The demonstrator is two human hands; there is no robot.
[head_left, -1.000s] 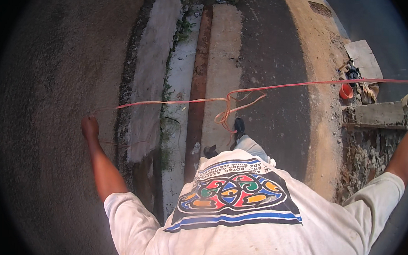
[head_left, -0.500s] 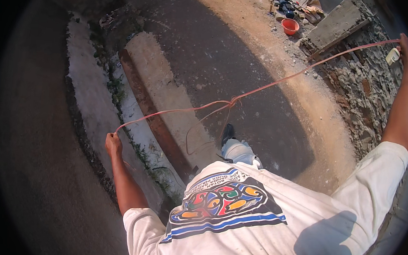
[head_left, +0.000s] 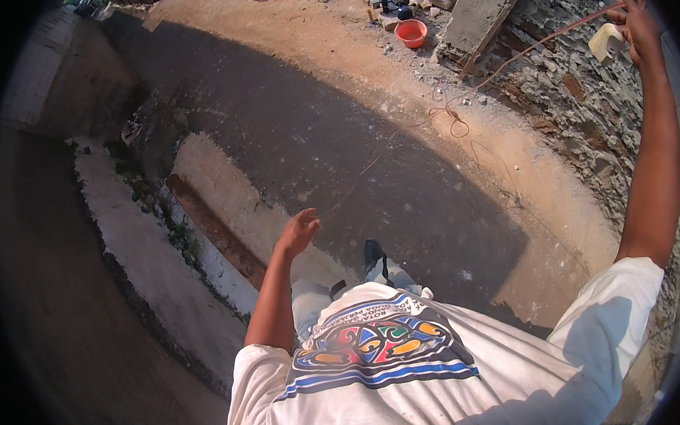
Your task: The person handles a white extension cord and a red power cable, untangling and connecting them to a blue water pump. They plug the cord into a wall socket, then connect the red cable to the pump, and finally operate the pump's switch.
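hanging slack in the head view, the cord (head_left: 573,26) no longer stretches between two outspread arms as it did half a second ago: the left hand (head_left: 300,232) has come in toward the body, while the right hand (head_left: 639,32) is up at the top right. for the work in hand, i judge this leaves the right hand carrying most of the cord. from there the cord slopes in front of the rough stone wall (head_left: 573,86), gathers in a loose tangle before the sandy ground (head_left: 342,57), and thins to a faint strand over the dark road (head_left: 284,115), toward the left hand. whether the tangle hangs or lies there, i cannot tell. the left fingers are parted and lightly bent; whether the strand touches them is too faint to say. the right fingers are pressed together, pinching the cord near their tips, and a cream piece (head_left: 602,43) shows right beside them, its hold unclear. past the tangle, a red tub (head_left: 411,34) stands near the grey slab (head_left: 476,18).
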